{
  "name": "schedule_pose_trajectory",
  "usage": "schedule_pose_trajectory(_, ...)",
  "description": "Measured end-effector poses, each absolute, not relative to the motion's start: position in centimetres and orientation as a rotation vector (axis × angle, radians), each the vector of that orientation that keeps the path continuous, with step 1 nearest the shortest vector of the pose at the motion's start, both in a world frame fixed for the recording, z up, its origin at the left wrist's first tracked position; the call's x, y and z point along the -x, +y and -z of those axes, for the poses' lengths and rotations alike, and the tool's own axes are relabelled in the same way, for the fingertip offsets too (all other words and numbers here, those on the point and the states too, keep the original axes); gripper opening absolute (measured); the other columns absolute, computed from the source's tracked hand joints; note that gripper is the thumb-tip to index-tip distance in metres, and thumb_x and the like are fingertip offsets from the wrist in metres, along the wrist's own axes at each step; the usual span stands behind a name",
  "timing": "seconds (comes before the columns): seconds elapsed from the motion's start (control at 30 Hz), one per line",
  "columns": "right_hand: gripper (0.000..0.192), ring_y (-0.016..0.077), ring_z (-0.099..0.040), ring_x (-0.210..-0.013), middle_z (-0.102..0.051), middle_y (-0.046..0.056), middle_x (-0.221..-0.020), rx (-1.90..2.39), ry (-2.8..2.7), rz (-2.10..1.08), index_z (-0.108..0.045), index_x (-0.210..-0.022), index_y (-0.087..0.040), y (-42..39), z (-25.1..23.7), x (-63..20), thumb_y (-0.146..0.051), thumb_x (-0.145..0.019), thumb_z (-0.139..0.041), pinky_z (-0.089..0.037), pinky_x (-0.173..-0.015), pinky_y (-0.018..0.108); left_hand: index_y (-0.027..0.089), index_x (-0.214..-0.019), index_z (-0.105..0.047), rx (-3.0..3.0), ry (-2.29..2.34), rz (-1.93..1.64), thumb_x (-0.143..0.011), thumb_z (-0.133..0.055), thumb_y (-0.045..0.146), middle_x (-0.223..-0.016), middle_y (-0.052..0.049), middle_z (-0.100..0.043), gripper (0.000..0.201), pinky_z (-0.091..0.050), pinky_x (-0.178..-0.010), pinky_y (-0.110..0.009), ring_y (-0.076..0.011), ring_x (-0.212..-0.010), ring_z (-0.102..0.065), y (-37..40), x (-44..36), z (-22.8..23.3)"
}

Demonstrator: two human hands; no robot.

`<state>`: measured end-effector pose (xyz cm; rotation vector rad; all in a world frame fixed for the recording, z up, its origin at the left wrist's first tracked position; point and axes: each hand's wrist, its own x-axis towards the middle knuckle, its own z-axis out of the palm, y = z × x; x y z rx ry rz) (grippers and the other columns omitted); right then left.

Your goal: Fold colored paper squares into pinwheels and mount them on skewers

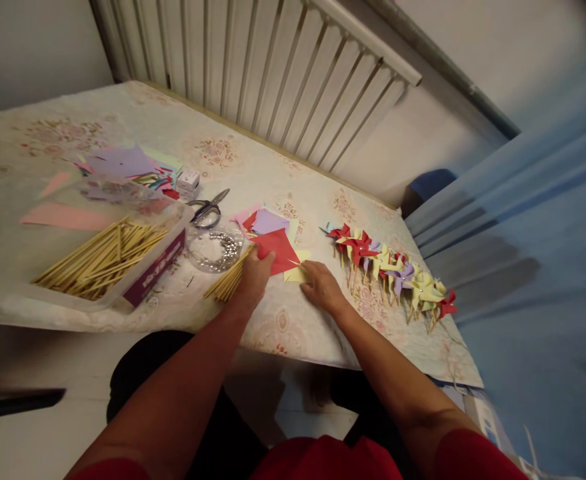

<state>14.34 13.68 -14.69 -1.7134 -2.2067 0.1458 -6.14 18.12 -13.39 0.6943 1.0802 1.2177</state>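
My left hand [257, 272] grips a red paper square [277, 248] by its near left side, thumb on top. At the right corner of that paper, where a pale slit shows, the closed fingers of my right hand [320, 283] pinch the tip. A yellow paper sheet [293, 272] lies partly under the red one. Behind them sits a stack of purple, pink and other coloured paper [270, 221]. Thin wooden sticks [227, 280] lie beside my left hand, and a clear round dish [214, 250] holds small shiny metal pieces.
A clear plastic box [173, 240] of wooden sticks [105, 260] stands on the left. Scissors [207, 210], a small white box [189, 179] and paper scraps [123, 163] lie behind it. On the right is a row of paper pinwheels [387, 267]. A radiator [267, 73] and blue curtain [537, 253] border the table.
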Motion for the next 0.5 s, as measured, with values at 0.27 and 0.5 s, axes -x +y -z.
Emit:
schedule_pose_trajectory(0.27,0.047,0.0263,-0.053,-0.114,-0.059,0.014,-0.125,1.87,-2.486,0.028,-0.055,-0.125,-0.017,14.4,14.3,-12.4,-0.012,-0.078,-0.052,-0.041,-0.097,0.038,0.016,-0.09,-0.061,-0.775,1.149,-1.228,-0.064,-0.067,0.022,-0.073,-0.001,-0.065,0.027,-0.05,-0.074,-0.027,-0.0187,-0.081,-0.062,18.2,6.4,13.6)
schedule_pose_trajectory(0.5,0.04,0.0265,-0.052,-0.111,-0.061,0.014,-0.122,1.92,-2.485,0.123,-0.055,-0.124,-0.018,14.5,14.9,-12.0,-0.011,-0.085,-0.047,-0.041,-0.094,0.037,0.016,-0.088,-0.061,-0.726,1.126,-1.232,-0.063,-0.068,0.023,-0.071,-0.001,-0.065,0.027,-0.05,-0.076,-0.029,-0.0191,-0.08,-0.064,18.3,6.4,13.7)
